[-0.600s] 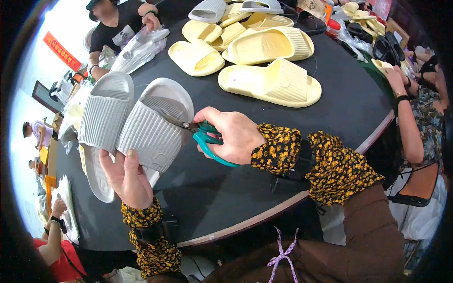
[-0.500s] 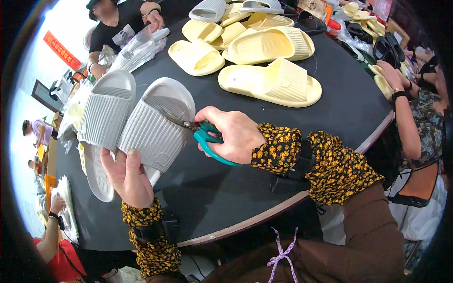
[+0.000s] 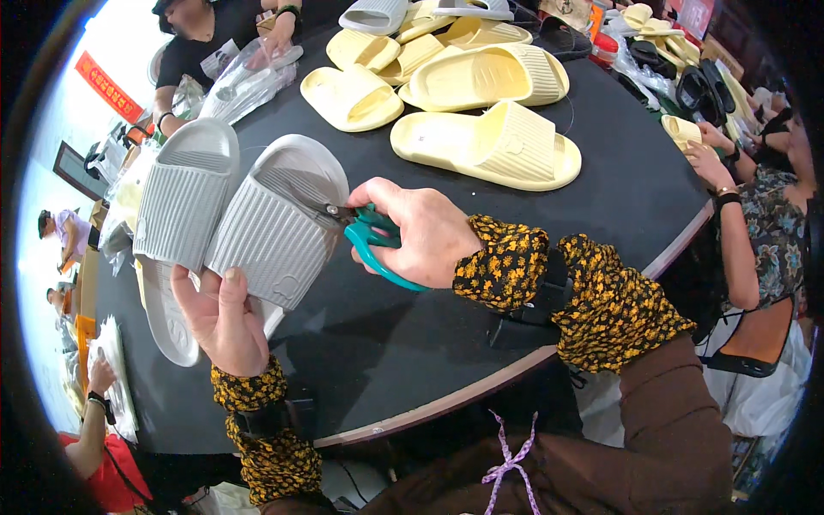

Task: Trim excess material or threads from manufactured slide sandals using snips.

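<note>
Toward the left edge of the worktop (image 3: 386,360), the left hand (image 3: 225,326) clamps fingers and thumb on two gray slippers (image 3: 266,232) by their strap rims, a sound hold for seemingly light, pliable foam, the right hand's (image 3: 425,236) fingers wrapping scissors (image 3: 359,245).

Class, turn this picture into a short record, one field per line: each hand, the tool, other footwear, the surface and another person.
Left hand: holds grey slippers side by side
Right hand: grips scissors
Tool: teal handles; blades at one grey slipper's strap opening, cutting unclear
Other footwear: pale yellow slippers piled beyond
Surface: dark tabletop, curved edge
Another person: across the table, near clear bags
</note>
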Demonstrator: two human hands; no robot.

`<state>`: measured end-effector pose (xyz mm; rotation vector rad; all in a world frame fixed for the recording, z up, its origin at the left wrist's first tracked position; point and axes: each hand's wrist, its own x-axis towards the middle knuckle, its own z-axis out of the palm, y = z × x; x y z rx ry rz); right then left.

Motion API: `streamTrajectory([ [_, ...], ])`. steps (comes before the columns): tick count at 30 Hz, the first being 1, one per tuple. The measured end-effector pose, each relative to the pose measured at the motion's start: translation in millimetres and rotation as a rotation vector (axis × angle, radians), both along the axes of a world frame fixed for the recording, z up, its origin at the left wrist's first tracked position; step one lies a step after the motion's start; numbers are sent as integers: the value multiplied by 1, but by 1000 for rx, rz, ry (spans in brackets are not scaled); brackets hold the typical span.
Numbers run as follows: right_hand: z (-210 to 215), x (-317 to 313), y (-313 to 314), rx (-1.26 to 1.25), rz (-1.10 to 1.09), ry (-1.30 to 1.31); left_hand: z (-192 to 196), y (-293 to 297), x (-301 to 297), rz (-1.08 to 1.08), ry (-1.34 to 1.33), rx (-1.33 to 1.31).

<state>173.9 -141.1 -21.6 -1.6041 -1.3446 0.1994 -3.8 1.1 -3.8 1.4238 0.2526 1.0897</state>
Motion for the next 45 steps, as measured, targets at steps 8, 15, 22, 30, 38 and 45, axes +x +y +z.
streamTrajectory([
  [8,6,-3,-3,-57,-14,-10,2,-3,1,32,21,110],
  [15,4,-3,-2,-45,-10,-38,0,-3,1,32,28,147],
  [22,-2,-2,1,17,-34,-79,-2,-5,1,2,88,150],
  [30,-3,-1,1,54,-38,-91,-4,-1,0,-18,86,135],
  [38,12,-1,-3,109,-94,-20,-3,-2,-3,-64,190,130],
  [45,9,1,-3,7,-115,-54,-8,3,-3,-137,182,174],
])
